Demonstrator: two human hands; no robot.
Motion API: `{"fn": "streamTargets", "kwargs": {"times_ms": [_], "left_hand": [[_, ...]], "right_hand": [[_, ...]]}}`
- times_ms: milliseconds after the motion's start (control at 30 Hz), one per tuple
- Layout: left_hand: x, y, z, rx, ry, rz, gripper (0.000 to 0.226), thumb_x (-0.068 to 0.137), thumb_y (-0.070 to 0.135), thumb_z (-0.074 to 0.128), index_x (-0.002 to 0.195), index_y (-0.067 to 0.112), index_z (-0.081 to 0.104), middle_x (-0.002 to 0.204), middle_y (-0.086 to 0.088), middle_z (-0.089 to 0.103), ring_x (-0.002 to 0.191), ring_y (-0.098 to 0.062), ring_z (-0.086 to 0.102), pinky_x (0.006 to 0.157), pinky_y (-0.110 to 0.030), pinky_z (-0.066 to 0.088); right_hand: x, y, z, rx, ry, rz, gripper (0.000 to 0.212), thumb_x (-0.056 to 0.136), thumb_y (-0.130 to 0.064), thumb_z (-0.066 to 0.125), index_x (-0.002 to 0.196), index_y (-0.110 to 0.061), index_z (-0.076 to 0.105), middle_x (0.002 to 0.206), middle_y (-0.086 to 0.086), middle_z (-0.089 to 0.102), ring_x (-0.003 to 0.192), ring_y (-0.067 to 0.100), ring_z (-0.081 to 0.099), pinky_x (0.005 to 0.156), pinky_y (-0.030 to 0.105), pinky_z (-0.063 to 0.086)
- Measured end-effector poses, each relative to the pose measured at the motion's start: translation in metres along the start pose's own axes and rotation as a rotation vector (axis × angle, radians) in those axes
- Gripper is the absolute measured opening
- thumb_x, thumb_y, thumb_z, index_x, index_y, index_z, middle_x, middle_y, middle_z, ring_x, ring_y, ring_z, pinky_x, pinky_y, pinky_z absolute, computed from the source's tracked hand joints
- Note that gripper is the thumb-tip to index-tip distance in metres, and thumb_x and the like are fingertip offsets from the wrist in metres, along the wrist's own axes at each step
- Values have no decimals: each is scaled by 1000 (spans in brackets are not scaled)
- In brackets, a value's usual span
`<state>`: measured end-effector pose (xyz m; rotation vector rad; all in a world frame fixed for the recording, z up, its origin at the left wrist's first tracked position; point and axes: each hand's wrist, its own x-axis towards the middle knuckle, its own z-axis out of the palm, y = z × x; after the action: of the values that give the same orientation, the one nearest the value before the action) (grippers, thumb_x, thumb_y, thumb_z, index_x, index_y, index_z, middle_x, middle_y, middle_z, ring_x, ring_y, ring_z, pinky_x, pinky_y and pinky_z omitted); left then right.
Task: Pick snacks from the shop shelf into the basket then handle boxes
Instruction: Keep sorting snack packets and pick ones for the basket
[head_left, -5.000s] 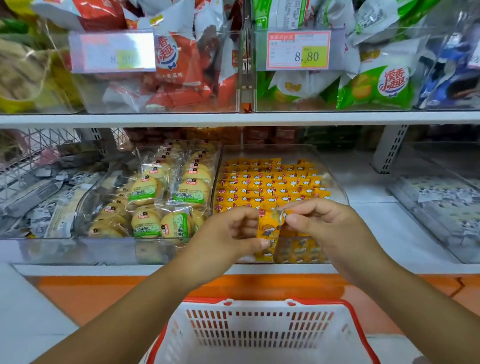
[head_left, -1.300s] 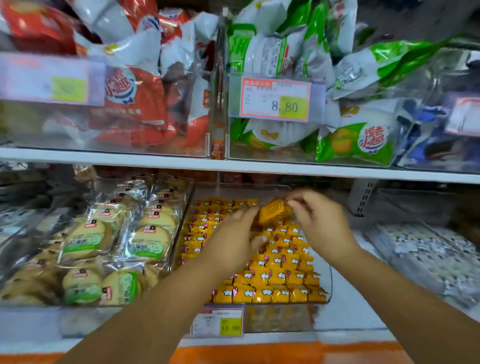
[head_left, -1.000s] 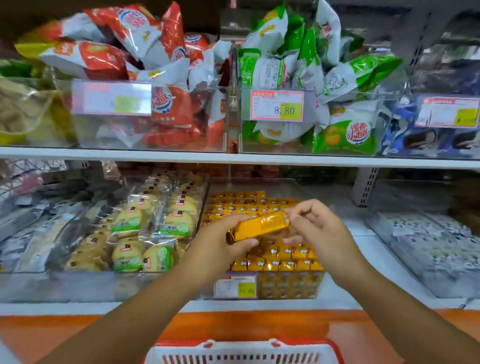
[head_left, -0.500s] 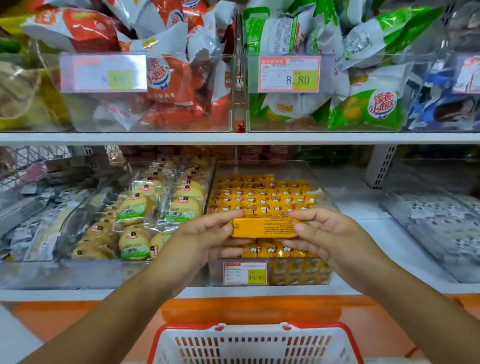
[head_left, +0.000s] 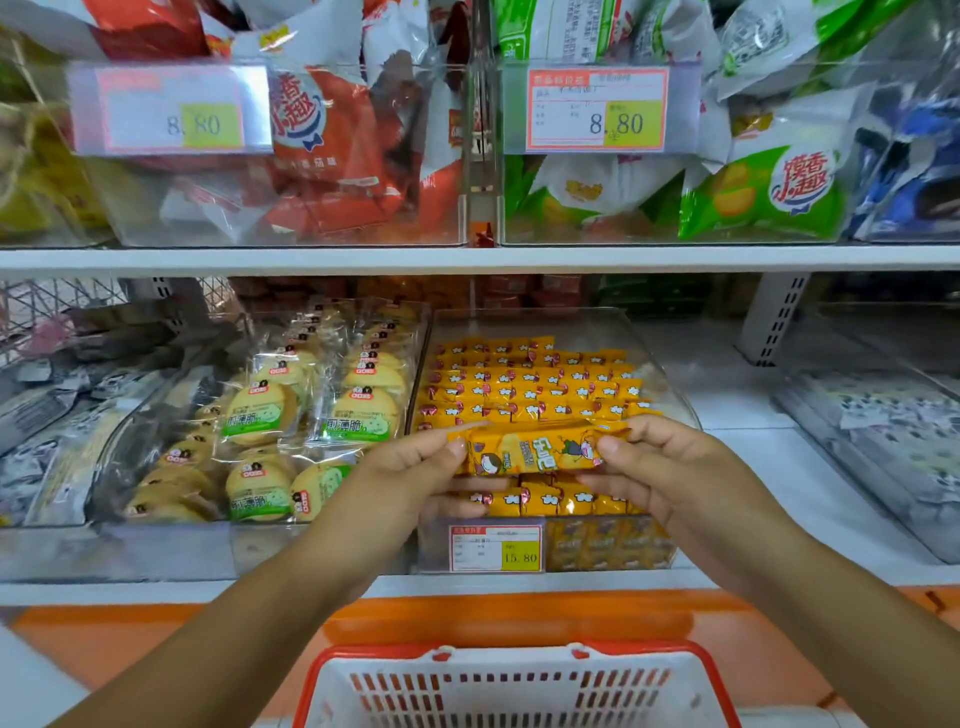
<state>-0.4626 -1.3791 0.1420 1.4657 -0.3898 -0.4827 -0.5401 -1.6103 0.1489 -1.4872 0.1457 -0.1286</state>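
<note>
Yellow snack packet now face-up between my hands.
Left hand and right hand pinch its ends; it has turned since, printed side showing, above the basket.

This is a shop, seen at a snack aisle. White shelves carry clear plastic bins packed with many copies of the same wrapped goods: red bags and green bags above, round biscuit packs and rows of small yellow packets below. Printed price tags are clipped to the bin fronts, two reading 8.80 and one reading 15.80, and a red-rimmed white shopping basket sits in front of the shelves at the bottom of the view.
</note>
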Motion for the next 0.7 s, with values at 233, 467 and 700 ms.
{"fn": "streamTargets", "kwargs": {"times_ms": [233, 467, 700], "left_hand": [[-8, 2, 13, -14, 228, 165, 28, 97, 12, 57, 119, 27, 62, 102, 1, 75, 83, -20, 75, 80, -34, 60], [-11, 2, 13, -2, 238, 175, 10, 90, 12, 64, 97, 14, 71, 87, -2, 76, 81, -22, 74, 64, -25, 59], [-10, 2, 12, -24, 209, 125, 21, 77, 10, 72, 98, 10, 73, 92, -7, 77, 83, -25, 74, 68, -24, 59]], "right_hand": [[-6, -5, 9, 80, 58, -81, 51, 69, -27, 78, 108, 0, 59, 106, 16, 74, 92, 33, 73, 79, 34, 61], [-14, -8, 10, 7, 45, -133, 28, 76, -22, 66, 99, -6, 61, 89, 7, 76, 88, 34, 74, 73, 33, 62], [-13, -7, 8, 22, 23, -66, 39, 70, -19, 70, 107, -8, 63, 104, 11, 75, 92, 31, 74, 81, 32, 60]]}}
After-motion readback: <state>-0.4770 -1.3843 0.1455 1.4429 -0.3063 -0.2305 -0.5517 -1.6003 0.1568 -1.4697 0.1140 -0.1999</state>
